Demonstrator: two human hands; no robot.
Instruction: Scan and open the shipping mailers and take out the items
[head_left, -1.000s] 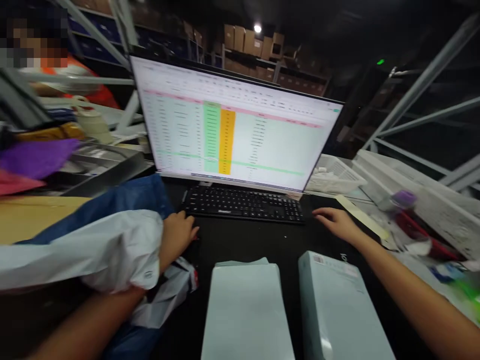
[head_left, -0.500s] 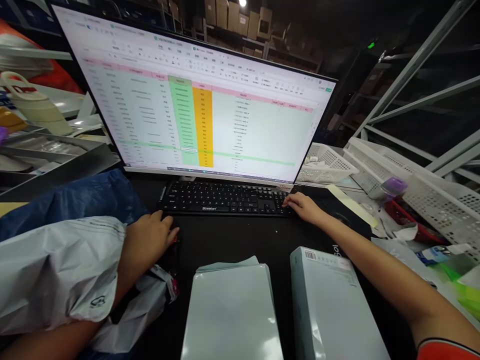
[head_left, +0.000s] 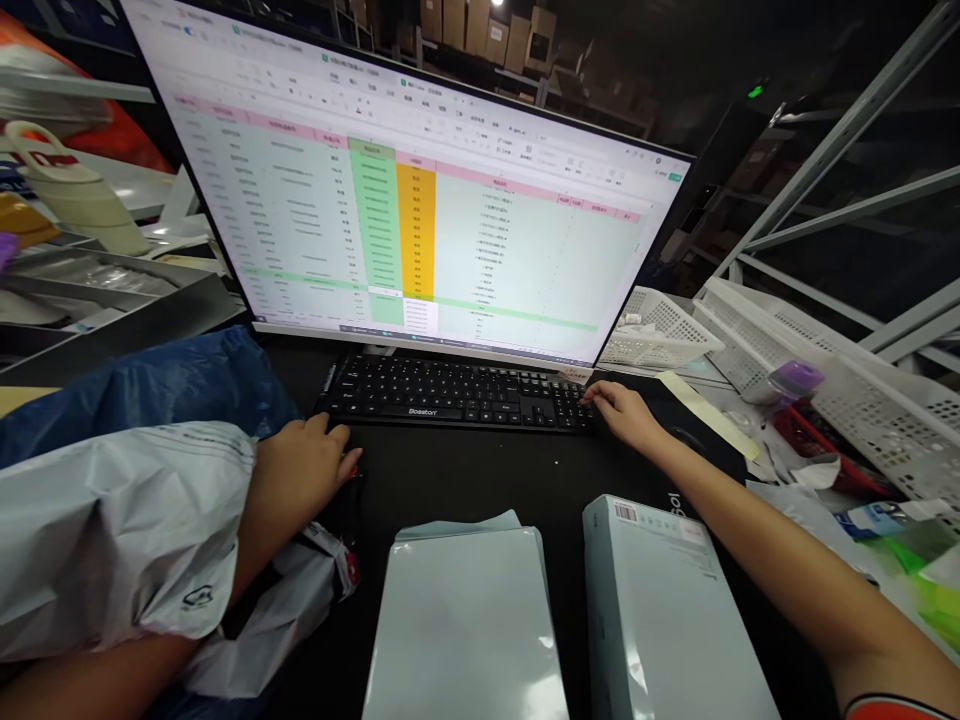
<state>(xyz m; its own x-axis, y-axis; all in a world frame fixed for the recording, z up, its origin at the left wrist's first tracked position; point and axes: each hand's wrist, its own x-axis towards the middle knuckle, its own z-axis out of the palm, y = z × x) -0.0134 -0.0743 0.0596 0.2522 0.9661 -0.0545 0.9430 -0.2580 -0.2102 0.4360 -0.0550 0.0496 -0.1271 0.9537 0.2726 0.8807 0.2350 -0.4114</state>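
My right hand (head_left: pixel 622 412) reaches to the number pad at the right end of a black keyboard (head_left: pixel 450 398), its fingertips on the keys and nothing held. My left hand (head_left: pixel 311 462) rests on the dark desk mat left of and below the keyboard, fingers loosely apart and empty. Behind the keyboard, a monitor (head_left: pixel 510 240) displays a spreadsheet with green and orange columns. A small pop-up list hangs beside the selected cell. White and grey plastic packaging (head_left: pixel 127 530) covers part of my left forearm.
Two pale boxes (head_left: pixel 465 620) (head_left: pixel 682 610) lie in front of me. A blue plastic bag (head_left: pixel 165 390) sits at the left, near a cream bottle (head_left: pixel 82 195). White perforated baskets (head_left: pixel 660 330) and a mouse (head_left: pixel 686 438) are on the right. Metal shelving frames (head_left: pixel 840 200) rise behind.
A pop-up list has appeared near the selected cell, where there is now a short entry. The view has shifted slightly. My hands stay in about the same places.
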